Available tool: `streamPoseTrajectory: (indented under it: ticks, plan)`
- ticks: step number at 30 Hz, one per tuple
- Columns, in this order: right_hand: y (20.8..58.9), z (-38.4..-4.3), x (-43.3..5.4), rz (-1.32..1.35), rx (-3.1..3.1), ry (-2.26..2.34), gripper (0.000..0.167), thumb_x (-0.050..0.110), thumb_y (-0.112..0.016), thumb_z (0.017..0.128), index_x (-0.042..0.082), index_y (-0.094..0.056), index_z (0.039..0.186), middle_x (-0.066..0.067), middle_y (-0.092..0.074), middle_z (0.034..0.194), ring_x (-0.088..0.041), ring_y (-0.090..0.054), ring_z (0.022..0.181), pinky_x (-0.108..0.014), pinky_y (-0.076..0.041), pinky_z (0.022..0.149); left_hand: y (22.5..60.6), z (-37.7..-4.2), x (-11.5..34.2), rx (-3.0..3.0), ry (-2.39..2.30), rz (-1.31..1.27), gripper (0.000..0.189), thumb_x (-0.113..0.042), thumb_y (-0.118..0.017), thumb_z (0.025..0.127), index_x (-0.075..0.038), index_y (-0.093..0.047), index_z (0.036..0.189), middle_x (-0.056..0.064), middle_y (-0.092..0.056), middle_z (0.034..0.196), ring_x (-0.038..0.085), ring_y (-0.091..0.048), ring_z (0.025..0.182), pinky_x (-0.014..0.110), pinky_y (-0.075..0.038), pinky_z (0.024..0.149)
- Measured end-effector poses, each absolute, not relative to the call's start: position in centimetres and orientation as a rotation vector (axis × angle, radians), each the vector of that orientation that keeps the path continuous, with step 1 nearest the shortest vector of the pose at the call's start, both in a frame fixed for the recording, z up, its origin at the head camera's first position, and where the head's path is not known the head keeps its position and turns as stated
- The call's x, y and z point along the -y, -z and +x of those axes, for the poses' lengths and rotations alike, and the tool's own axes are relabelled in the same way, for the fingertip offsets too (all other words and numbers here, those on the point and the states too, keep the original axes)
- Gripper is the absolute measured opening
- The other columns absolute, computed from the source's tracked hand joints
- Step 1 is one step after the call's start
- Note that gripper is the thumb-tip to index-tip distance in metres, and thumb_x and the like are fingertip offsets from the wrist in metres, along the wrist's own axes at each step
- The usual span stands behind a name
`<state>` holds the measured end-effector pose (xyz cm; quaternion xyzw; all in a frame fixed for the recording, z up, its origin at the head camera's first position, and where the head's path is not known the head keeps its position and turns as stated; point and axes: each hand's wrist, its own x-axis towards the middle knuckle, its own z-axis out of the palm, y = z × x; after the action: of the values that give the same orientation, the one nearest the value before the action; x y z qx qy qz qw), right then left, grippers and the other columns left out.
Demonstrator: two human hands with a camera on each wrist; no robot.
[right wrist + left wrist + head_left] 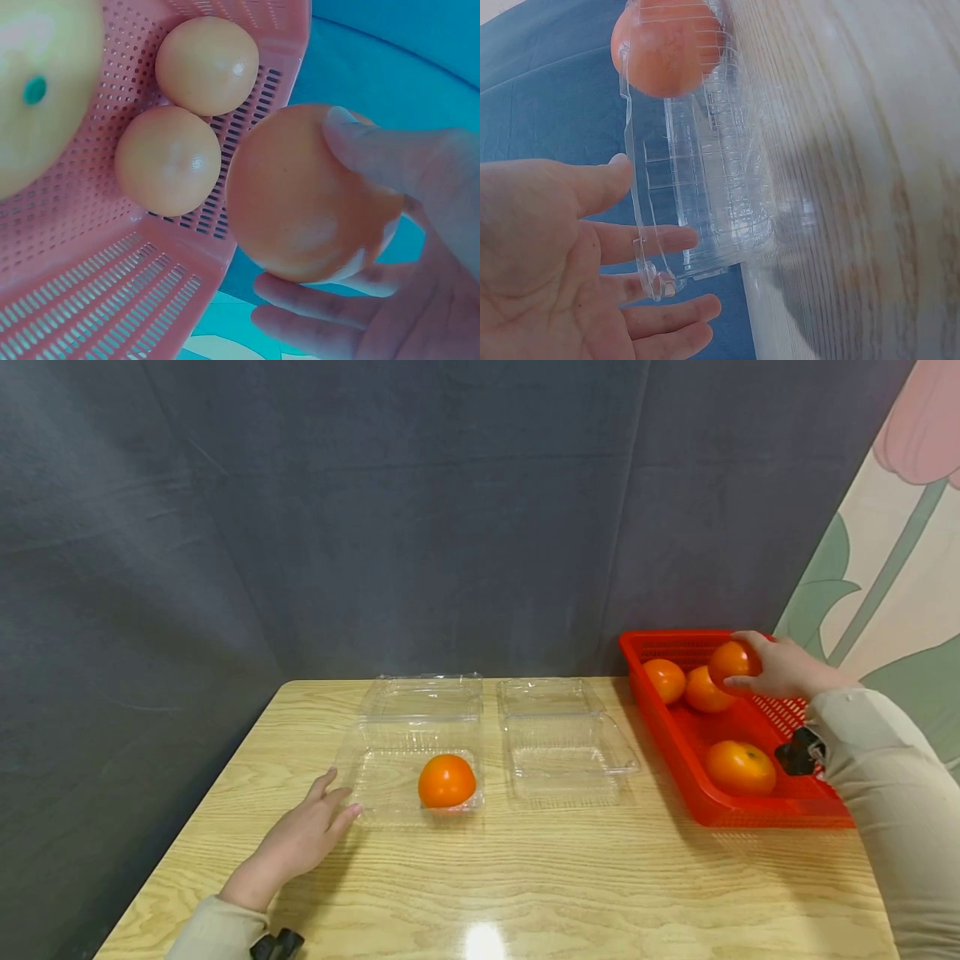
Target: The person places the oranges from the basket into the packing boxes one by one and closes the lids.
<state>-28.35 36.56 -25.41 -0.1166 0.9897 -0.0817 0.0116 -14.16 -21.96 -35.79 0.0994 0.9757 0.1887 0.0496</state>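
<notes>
My right hand (pixel 780 667) grips an orange (pixel 733 663) over the back of the red basket (pixel 678 768). In the right wrist view, thumb and fingers wrap this orange (pixel 300 191) beside the basket's wall. Three more oranges lie in the basket, one of them nearest the front (pixel 741 768). On the left, my left hand (pixel 303 831) touches the left edge of an opened clear plastic clamshell box (pixel 390 785), fingers spread and fairly straight. One orange (pixel 447 781) sits in that box's right side. The left wrist view shows the fingers around the box's rim (pixel 634 180).
A second opened clear clamshell box (pixel 562 752) stands between the first box and the basket. Both lids lean back toward the dark cloth (pixel 450 527) behind the wooden table (pixel 525 877). A flower-patterned cloth (pixel 907 552) hangs at the right.
</notes>
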Motion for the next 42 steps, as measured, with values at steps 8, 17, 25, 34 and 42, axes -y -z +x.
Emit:
streamPoseTrajectory:
  ticks: [8, 17, 25, 34, 42]
  plan:
    - [25.1, -28.1, -35.7, -0.366, -3.092, 0.286, 0.076, 0.025, -0.067, 0.083, -0.008, -0.024, 0.136, -0.038, -0.051, 0.11, -0.049, -0.051, 0.095, -0.063, -0.042, 0.085, 35.7, -14.2, 21.9, -2.969, -0.577, 0.301, 0.053, -0.033, -0.04, 0.1, 0.009, -0.045, 0.132, 0.035, -0.018, 0.148, 0.048, -0.054, 0.112, 0.055, -0.049, 0.085]
    - [24.6, -27.7, -34.8, -0.398, -3.1, 0.273, 0.074, 0.024, -0.067, 0.084, -0.008, -0.026, 0.135, -0.037, -0.052, 0.103, -0.048, -0.048, 0.093, -0.057, -0.044, 0.078, 35.8, -14.2, 22.0, -2.968, -0.578, 0.301, 0.054, -0.034, -0.041, 0.1, 0.009, -0.045, 0.132, 0.036, -0.018, 0.148, 0.047, -0.056, 0.11, 0.054, -0.05, 0.082]
    - [24.5, -27.4, -34.3, -0.391, -3.1, 0.274, 0.073, 0.024, -0.067, 0.084, -0.007, -0.025, 0.136, -0.04, -0.048, 0.108, -0.053, -0.041, 0.1, -0.06, -0.042, 0.08, 35.8, -14.2, 22.0, -2.966, -0.578, 0.292, 0.052, -0.031, -0.041, 0.1, 0.008, -0.045, 0.133, 0.035, -0.017, 0.148, 0.047, -0.055, 0.111, 0.054, -0.05, 0.083]
    - [24.3, -27.3, -33.6, -0.397, -3.099, 0.252, 0.074, 0.027, -0.066, 0.084, -0.004, -0.025, 0.138, -0.041, -0.045, 0.113, -0.053, -0.041, 0.102, -0.064, -0.041, 0.084, 35.9, -14.3, 22.0, -2.96, -0.577, 0.286, 0.052, -0.032, -0.041, 0.1, 0.008, -0.045, 0.133, 0.035, -0.016, 0.149, 0.046, -0.055, 0.112, 0.054, -0.049, 0.083]
    - [24.1, -26.9, -32.9, -0.371, -3.092, 0.265, 0.076, 0.029, -0.067, 0.085, 0.0, -0.024, 0.14, -0.04, -0.041, 0.115, -0.052, -0.042, 0.101, -0.065, -0.042, 0.082, 35.9, -14.3, 21.9, -2.967, -0.58, 0.295, 0.053, -0.033, -0.041, 0.1, 0.009, -0.045, 0.132, 0.035, -0.017, 0.148, 0.047, -0.055, 0.111, 0.054, -0.05, 0.083]
